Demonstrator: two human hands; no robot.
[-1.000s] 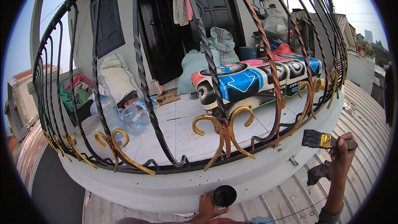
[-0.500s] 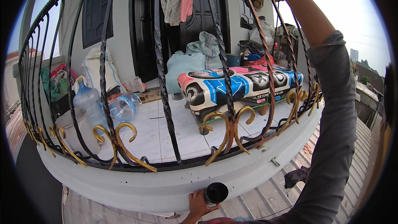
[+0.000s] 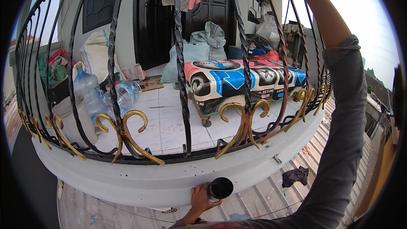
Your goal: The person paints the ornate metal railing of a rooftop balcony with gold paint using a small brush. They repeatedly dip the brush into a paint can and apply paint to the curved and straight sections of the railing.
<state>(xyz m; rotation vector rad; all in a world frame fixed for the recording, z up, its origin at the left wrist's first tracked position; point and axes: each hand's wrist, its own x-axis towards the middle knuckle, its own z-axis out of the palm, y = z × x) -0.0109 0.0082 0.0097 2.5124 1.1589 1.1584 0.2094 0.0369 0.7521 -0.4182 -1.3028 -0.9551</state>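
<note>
Left hand (image 3: 199,196) wrapped round one cup (image 3: 221,188), before the white ledge (image 3: 148,183); a slackened or tilted grip could spill any contents — onto ledge or roof (image 3: 254,198); right hand beyond the frame — state cannot be determined; counted: one railing (image 3: 182,80), one jug (image 3: 86,84), one bottle (image 3: 124,96), one dark rag (image 3: 295,177).

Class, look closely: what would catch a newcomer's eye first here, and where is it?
First, probably the pink, blue and black dance mat right of centre, behind the wrought-iron railing. Next, the gold scrolls along the railing's base. At bottom centre, the left hand holds a cup, black inside.
</note>
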